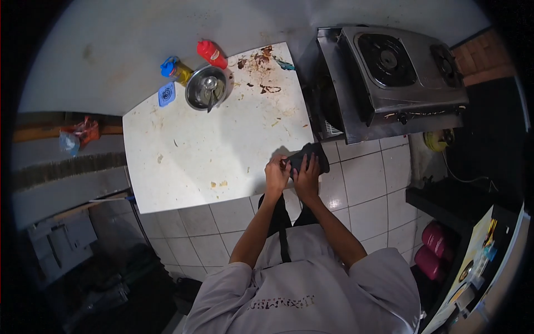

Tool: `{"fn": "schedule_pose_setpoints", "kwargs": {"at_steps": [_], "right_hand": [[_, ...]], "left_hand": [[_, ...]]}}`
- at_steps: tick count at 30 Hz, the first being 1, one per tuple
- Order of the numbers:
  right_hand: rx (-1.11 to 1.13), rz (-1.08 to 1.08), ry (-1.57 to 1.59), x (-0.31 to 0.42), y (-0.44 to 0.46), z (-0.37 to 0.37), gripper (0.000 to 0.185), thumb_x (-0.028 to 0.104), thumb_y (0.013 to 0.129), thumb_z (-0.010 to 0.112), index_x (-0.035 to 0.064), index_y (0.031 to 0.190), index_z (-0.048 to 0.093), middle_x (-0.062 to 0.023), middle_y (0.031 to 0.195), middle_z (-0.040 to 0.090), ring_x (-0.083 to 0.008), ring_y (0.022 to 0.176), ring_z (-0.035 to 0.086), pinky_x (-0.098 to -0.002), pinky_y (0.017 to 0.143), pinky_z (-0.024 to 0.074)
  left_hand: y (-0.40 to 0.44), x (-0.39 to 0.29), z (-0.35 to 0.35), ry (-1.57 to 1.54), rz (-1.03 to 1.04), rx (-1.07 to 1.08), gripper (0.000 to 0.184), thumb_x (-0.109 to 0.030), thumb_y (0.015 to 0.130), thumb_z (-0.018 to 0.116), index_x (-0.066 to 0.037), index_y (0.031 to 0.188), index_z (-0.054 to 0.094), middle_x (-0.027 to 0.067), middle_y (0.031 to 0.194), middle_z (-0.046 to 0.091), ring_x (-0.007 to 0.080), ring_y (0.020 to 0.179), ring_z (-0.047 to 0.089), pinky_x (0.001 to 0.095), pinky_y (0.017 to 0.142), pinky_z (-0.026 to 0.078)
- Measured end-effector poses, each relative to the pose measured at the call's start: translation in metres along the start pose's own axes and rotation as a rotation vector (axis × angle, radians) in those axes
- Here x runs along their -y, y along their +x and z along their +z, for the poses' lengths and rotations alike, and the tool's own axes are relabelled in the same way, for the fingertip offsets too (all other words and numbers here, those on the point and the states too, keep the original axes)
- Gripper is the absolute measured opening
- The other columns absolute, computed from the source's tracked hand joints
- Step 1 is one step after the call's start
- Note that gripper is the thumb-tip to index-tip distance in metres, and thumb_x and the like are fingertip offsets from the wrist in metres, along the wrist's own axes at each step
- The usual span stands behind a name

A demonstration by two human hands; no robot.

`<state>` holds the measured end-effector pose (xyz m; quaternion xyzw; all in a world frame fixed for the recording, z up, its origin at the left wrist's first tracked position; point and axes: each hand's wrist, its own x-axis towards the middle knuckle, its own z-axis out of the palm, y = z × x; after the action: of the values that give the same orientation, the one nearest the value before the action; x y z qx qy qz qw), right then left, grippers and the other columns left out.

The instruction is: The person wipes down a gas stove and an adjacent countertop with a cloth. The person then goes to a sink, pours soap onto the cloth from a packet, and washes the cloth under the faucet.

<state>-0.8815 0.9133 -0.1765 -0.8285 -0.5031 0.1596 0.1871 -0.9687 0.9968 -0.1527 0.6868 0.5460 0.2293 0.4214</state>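
At the near right corner of the white table point(194, 150), both hands are on a soft black bundle point(316, 150), which may be a cloth or a pouch; its exact kind does not show. My left hand point(276, 173) pinches its left end, fingers bent together. My right hand point(306, 177) lies over its near side with fingers curled onto it. Part of the bundle is hidden beneath the fingers.
A steel bowl point(192, 92) with utensils, a red bottle point(210, 53), a blue-capped bottle point(181, 73) and a blue square item point(166, 94) stand at the back. Brown stains mark the tabletop. A gas stove point(384, 94) is at the right, above tiled floor point(361, 178).
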Motion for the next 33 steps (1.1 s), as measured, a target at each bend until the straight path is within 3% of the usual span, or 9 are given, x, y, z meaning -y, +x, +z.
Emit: {"fn": "schedule_pose_setpoints", "kwargs": {"at_steps": [3,7,12,14,18,23,27,31,33], "right_hand": [[0.022,0.137,-0.032,0.023,-0.004,0.013,0.076,0.03,0.088,0.055,-0.0101,0.139,0.016,-0.0307,0.146,0.012,-0.0462,0.137,0.01,-0.0536,0.11,0.013],[-0.077,0.346,-0.019,0.047,0.013,0.033,0.086,0.039,0.083,0.057,-0.0103,0.14,0.014,-0.0293,0.148,0.008,-0.045,0.138,0.004,-0.0553,0.11,0.0078],[-0.146,0.639,-0.018,0.072,0.057,0.042,0.08,0.037,0.086,0.052,-0.0107,0.139,0.017,-0.027,0.149,0.01,-0.041,0.139,0.004,-0.0547,0.11,0.0076],[-0.244,0.71,-0.153,0.071,0.069,0.055,0.076,0.036,0.089,0.049,-0.0101,0.14,0.017,-0.0248,0.15,0.01,-0.0382,0.14,0.004,-0.0538,0.111,0.0076],[-0.222,0.691,-0.252,0.071,0.077,0.058,0.071,0.035,0.09,0.047,-0.0097,0.139,0.02,-0.0238,0.15,0.013,-0.0377,0.14,0.008,-0.0535,0.111,0.0121],[-0.225,0.673,-0.211,0.07,0.078,0.056,0.07,0.032,0.089,0.048,-0.0106,0.139,0.021,-0.0244,0.149,0.014,-0.0388,0.14,0.01,-0.0551,0.11,0.0128],[-0.221,0.66,-0.203,0.068,0.077,0.055,0.07,0.031,0.088,0.049,-0.011,0.138,0.022,-0.0255,0.149,0.015,-0.04,0.139,0.01,-0.0557,0.11,0.0132],[-0.216,0.65,-0.191,0.068,0.077,0.052,0.071,0.031,0.087,0.05,-0.0111,0.137,0.024,-0.0261,0.148,0.016,-0.0408,0.139,0.012,-0.0557,0.109,0.0141],[-0.225,0.651,-0.197,0.068,0.076,0.05,0.071,0.032,0.087,0.05,-0.011,0.137,0.024,-0.0261,0.148,0.016,-0.0406,0.138,0.013,-0.0557,0.109,0.0144]], "left_hand": [[0.011,0.017,-0.012,0.112,0.094,0.016,0.02,-0.005,0.072,0.067,-0.001,0.091,0.064,0.0165,0.077,0.064,0.0311,0.068,0.064,0.0371,0.064,0.051],[0.026,0.031,-0.029,0.062,0.189,0.106,0.02,-0.007,0.073,0.066,-0.001,0.092,0.063,0.0161,0.076,0.063,0.029,0.066,0.063,0.0366,0.061,0.05],[0.084,0.043,-0.04,0.011,0.095,0.142,0.018,-0.007,0.079,0.063,-0.001,0.096,0.062,0.0154,0.075,0.064,0.0256,0.064,0.065,0.0338,0.059,0.05],[0.131,0.027,-0.052,-0.109,0.164,0.005,0.022,-0.007,0.083,0.059,-0.003,0.105,0.061,0.0136,0.075,0.064,0.0231,0.064,0.065,0.0327,0.059,0.05],[0.232,-0.006,-0.057,-0.096,0.351,-0.01,0.034,0.0,0.082,0.058,-0.006,0.115,0.057,0.0146,0.09,0.058,0.0218,0.07,0.058,0.0328,0.062,0.048],[0.306,-0.056,-0.053,0.313,0.71,0.012,0.04,-0.008,0.073,0.07,-0.012,0.112,0.062,0.0119,0.097,0.051,0.0309,0.099,0.047,0.0419,0.087,0.037],[0.321,-0.077,-0.038,0.552,0.922,0.08,0.029,-0.013,0.072,0.071,-0.013,0.101,0.068,0.0088,0.104,0.047,0.028,0.1,0.045,0.0401,0.082,0.036],[0.332,-0.082,-0.019,0.558,0.906,0.034,0.011,-0.011,0.076,0.063,-0.012,0.083,0.072,0.0074,0.102,0.047,0.0268,0.099,0.044,0.0391,0.078,0.034],[0.332,-0.085,-0.019,0.572,0.918,0.029,0.011,-0.011,0.076,0.062,-0.012,0.083,0.072,0.0075,0.101,0.047,0.0266,0.099,0.044,0.0386,0.078,0.034]]}}
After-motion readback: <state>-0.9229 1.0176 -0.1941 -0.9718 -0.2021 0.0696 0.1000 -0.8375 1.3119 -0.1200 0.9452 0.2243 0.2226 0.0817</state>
